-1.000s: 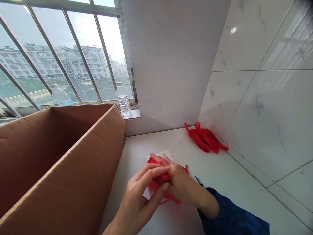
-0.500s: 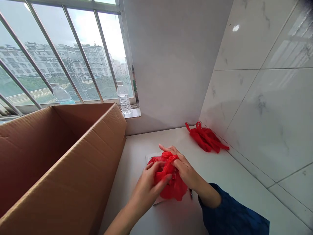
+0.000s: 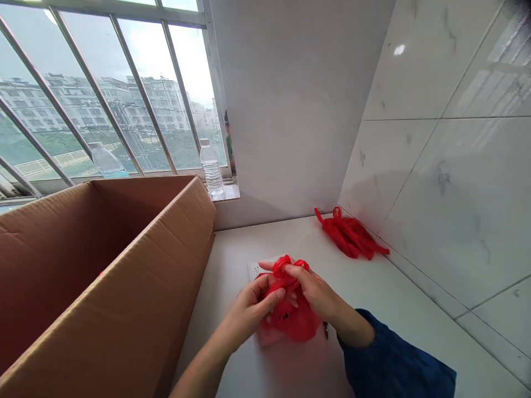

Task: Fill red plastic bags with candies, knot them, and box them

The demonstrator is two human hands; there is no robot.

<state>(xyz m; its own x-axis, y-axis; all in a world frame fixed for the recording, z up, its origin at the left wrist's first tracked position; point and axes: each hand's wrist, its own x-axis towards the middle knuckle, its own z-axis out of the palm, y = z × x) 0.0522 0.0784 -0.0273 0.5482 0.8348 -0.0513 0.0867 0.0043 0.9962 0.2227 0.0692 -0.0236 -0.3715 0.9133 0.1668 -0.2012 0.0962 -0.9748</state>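
Observation:
A small red plastic bag (image 3: 292,318) sits bunched on the white counter (image 3: 390,309) in front of me. My left hand (image 3: 253,307) pinches its left side with thumb and fingers. On the other side, my right hand (image 3: 317,293) grips the looped red handles at the bag's top. A white card or paper (image 3: 254,270) lies under the bag, mostly hidden. Something dark and thin (image 3: 326,329) pokes out beside my right wrist.
A large open cardboard box (image 3: 103,282) fills the left side, touching the counter's left part. A pile of red bags (image 3: 350,236) lies in the far right corner by the tiled wall. Two water bottles (image 3: 211,168) stand on the window sill.
Both hands have drawn the red bag together into a bundle and pulled its handles up into loops. The bag has shifted slightly toward me.

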